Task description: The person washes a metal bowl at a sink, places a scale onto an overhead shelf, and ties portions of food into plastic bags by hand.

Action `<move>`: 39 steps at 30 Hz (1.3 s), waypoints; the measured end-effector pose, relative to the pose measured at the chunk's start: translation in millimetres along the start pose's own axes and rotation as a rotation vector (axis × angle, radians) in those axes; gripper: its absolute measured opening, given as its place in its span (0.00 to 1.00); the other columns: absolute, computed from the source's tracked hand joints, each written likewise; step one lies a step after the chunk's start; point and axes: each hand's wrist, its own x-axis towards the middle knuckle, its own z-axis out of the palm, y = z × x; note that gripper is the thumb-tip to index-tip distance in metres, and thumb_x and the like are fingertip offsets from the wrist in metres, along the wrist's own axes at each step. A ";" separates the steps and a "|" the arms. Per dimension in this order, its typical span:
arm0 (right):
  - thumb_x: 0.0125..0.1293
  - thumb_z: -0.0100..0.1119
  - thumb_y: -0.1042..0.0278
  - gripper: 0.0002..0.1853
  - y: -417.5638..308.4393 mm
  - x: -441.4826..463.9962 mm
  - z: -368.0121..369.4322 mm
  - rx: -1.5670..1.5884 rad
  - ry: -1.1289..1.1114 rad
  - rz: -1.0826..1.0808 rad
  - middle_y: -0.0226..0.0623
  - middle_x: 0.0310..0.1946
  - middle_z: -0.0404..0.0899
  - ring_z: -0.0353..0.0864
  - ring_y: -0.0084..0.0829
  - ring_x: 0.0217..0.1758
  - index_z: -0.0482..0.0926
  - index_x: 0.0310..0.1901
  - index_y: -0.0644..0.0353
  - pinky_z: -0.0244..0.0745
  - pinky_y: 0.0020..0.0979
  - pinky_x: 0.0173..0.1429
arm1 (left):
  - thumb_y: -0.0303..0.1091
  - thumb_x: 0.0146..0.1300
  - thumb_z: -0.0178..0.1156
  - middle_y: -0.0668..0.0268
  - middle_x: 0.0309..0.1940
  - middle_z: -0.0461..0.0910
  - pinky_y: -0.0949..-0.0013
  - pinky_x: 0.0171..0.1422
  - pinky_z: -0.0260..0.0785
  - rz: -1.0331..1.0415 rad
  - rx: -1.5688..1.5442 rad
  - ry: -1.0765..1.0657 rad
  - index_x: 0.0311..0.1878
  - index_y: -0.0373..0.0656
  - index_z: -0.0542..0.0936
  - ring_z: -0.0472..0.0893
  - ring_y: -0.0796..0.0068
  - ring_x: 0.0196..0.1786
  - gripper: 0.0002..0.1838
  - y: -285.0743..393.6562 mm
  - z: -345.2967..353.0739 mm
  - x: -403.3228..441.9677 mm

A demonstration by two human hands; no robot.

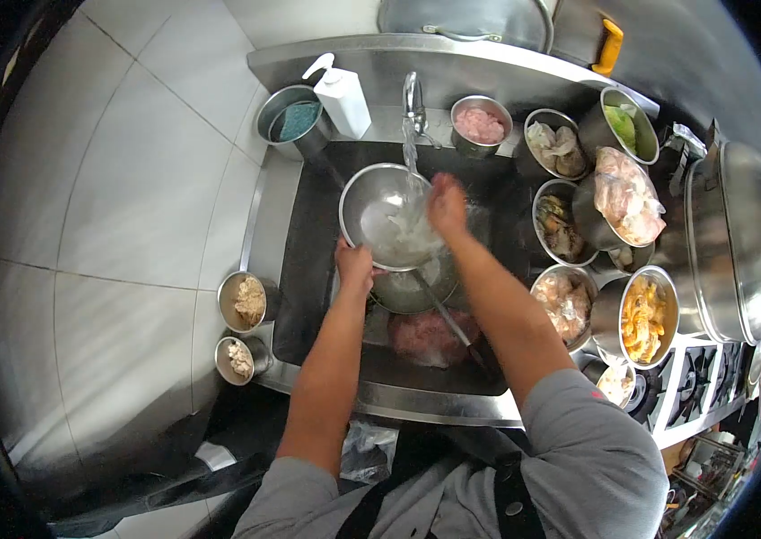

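Note:
A steel mixing bowl (364, 202) is tilted under the running faucet (413, 103), and water streams into it. My left hand (355, 267) grips the bowl's lower left rim, fingers closed around the edge. Over the right rim, close to the stream, is my right hand (446, 208); motion smears its fingers, so I cannot make out their shape. Cloudy water shows inside the bowl. Beneath it, a second round vessel (389, 292) is partly hidden, with a metal handle (443, 316) slanting across. A pinkish mass, seemingly raw meat (434, 338), lies lower in the dark sink (308, 242).
Several steel containers of food stand along the right, including one with orange pieces (644, 323) and a bag of pale meat (627, 198). A white pump bottle (343, 101) and a pot with a blue-green scrubber (299, 119) are back left. Two small cups (242, 301) sit at left.

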 end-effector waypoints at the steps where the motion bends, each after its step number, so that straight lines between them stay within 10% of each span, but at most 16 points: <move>1: 0.63 0.52 0.69 0.17 -8.9 17.5 -5.2 -0.004 0.225 -0.138 0.63 0.47 0.76 0.77 0.55 0.50 0.76 0.49 0.74 0.71 0.46 0.57 | 0.21 0.61 0.44 0.50 0.62 0.69 0.44 0.38 0.82 0.031 0.023 0.014 0.74 0.50 0.52 0.79 0.43 0.53 0.36 0.3 -3.6 7.5; 4: 0.62 0.52 0.69 0.13 -26.8 62.5 -15.1 -0.065 0.589 -0.636 0.59 0.38 0.80 0.79 0.58 0.42 0.80 0.40 0.72 0.74 0.46 0.52 | 0.19 0.60 0.45 0.50 0.62 0.71 0.54 0.44 0.81 0.097 0.179 0.107 0.76 0.49 0.53 0.77 0.50 0.58 0.38 14.2 -5.9 -9.5; 7: 0.60 0.51 0.71 0.15 -84.8 72.0 -59.4 -0.370 -0.367 -0.057 0.63 0.46 0.78 0.75 0.57 0.55 0.79 0.44 0.73 0.72 0.44 0.59 | 0.16 0.59 0.44 0.49 0.61 0.74 0.62 0.54 0.75 0.280 0.342 0.133 0.73 0.44 0.60 0.76 0.56 0.62 0.36 0.0 -19.5 -4.5; 9: 0.59 0.52 0.71 0.13 -41.7 104.1 -22.3 -0.581 -0.353 -0.303 0.59 0.43 0.80 0.77 0.55 0.54 0.80 0.40 0.71 0.74 0.45 0.56 | 0.15 0.58 0.44 0.48 0.61 0.74 0.66 0.60 0.70 0.546 0.450 0.231 0.72 0.41 0.63 0.75 0.59 0.63 0.35 -15.5 -30.2 -2.3; 16: 0.72 0.43 0.65 0.14 -41.5 97.5 1.2 0.660 -0.452 0.485 0.38 0.44 0.78 0.79 0.38 0.47 0.75 0.51 0.63 0.76 0.41 0.50 | 0.11 0.58 0.43 0.48 0.65 0.71 0.65 0.66 0.64 0.832 0.429 0.262 0.71 0.41 0.64 0.73 0.57 0.65 0.35 0.1 -56.1 -60.7; 23: 0.69 0.46 0.61 0.18 -46.2 88.7 -8.4 0.525 -0.453 0.458 0.45 0.46 0.80 0.78 0.40 0.53 0.78 0.48 0.67 0.73 0.43 0.53 | 0.15 0.63 0.45 0.49 0.65 0.70 0.62 0.69 0.64 1.110 0.474 0.375 0.69 0.34 0.66 0.72 0.56 0.66 0.28 8.7 -60.9 -107.3; 25: 0.66 0.48 0.63 0.17 -52.9 79.1 -15.6 -0.030 -0.314 0.122 0.50 0.47 0.81 0.80 0.44 0.51 0.79 0.45 0.69 0.73 0.43 0.51 | 0.21 0.69 0.47 0.50 0.65 0.70 0.61 0.69 0.65 1.236 0.531 0.428 0.67 0.32 0.68 0.72 0.56 0.66 0.23 9.6 -68.5 -113.1; 30: 0.65 0.49 0.64 0.16 -82.8 -18.4 -59.6 0.172 0.114 -0.033 0.57 0.38 0.82 0.82 0.54 0.46 0.83 0.35 0.68 0.75 0.47 0.51 | 0.36 0.75 0.47 0.51 0.66 0.69 0.61 0.69 0.67 1.346 0.544 0.447 0.65 0.32 0.70 0.72 0.57 0.66 0.21 7.6 -82.1 -135.4; 31: 0.66 0.48 0.65 0.16 -119.4 -59.4 -95.4 0.235 0.048 0.140 0.60 0.37 0.81 0.82 0.55 0.44 0.82 0.35 0.69 0.76 0.48 0.48 | 0.35 0.76 0.45 0.52 0.67 0.68 0.61 0.69 0.67 1.412 0.568 0.413 0.65 0.31 0.70 0.71 0.58 0.66 0.21 8.9 -85.4 -139.4; 33: 0.61 0.52 0.71 0.10 -131.1 -133.1 -131.4 0.094 -0.001 -0.193 0.57 0.33 0.81 0.81 0.55 0.39 0.81 0.36 0.67 0.76 0.47 0.44 | 0.35 0.76 0.42 0.52 0.67 0.68 0.60 0.70 0.65 1.404 0.468 0.325 0.64 0.29 0.70 0.72 0.58 0.66 0.21 3.0 -91.7 -147.3; 36: 0.57 0.51 0.73 0.12 -125.7 -221.8 -151.5 -0.167 -0.483 -0.207 0.58 0.41 0.79 0.78 0.53 0.51 0.80 0.38 0.70 0.72 0.45 0.58 | 0.35 0.77 0.37 0.53 0.65 0.70 0.58 0.72 0.62 1.217 0.200 0.166 0.62 0.29 0.72 0.73 0.60 0.65 0.22 -19.0 -88.9 -153.4; 39: 0.56 0.50 0.71 0.13 -101.1 -294.9 -196.3 -0.195 -0.383 -0.570 0.56 0.44 0.80 0.76 0.49 0.55 0.81 0.38 0.70 0.64 0.43 0.68 | 0.34 0.76 0.37 0.53 0.67 0.68 0.58 0.72 0.63 1.409 0.864 0.111 0.62 0.30 0.73 0.71 0.59 0.66 0.23 -24.3 -86.6 -172.3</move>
